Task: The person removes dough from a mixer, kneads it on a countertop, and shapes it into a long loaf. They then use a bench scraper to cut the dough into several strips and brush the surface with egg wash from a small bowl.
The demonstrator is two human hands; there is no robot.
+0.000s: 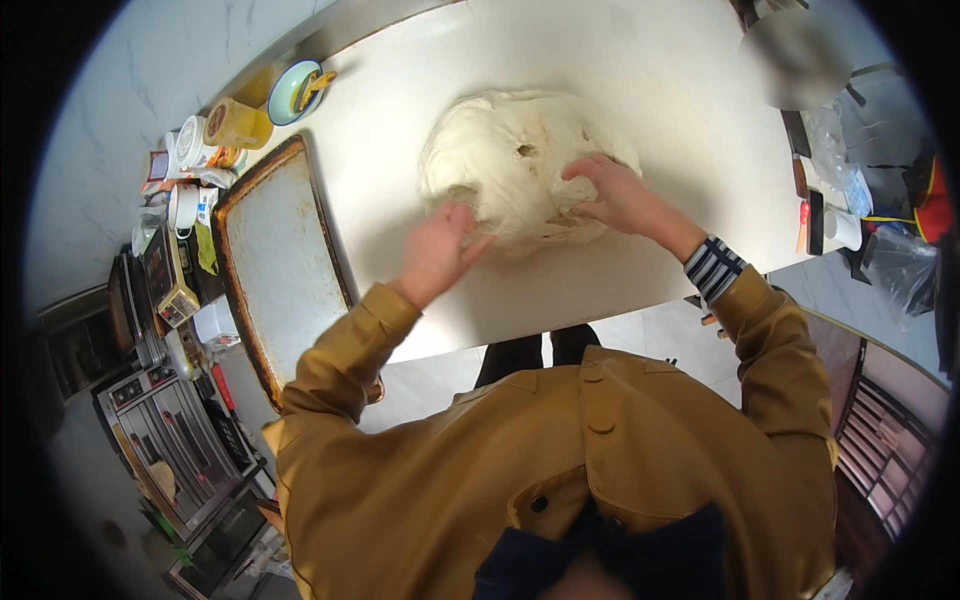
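A large, pale lump of dough (510, 150) lies on the white worktop, its surface uneven with a few small hollows and torn spots. My left hand (438, 250) is at the dough's near left edge, slightly blurred, fingers bent and thumb apart. Over the near right side of the dough is my right hand (625, 195), its fingers curved and a gap between them and the thumb. No tool shows in either hand. How firmly the fingertips touch the dough cannot be made out.
A worn metal baking tray (280, 260) lies left of the dough. Behind it stand a bowl (295, 92) with a yellow-handled tool, a yellow tub (238, 125) and other containers. At far right are a round metal pan (795, 60), a white cup (843, 230) and plastic bags.
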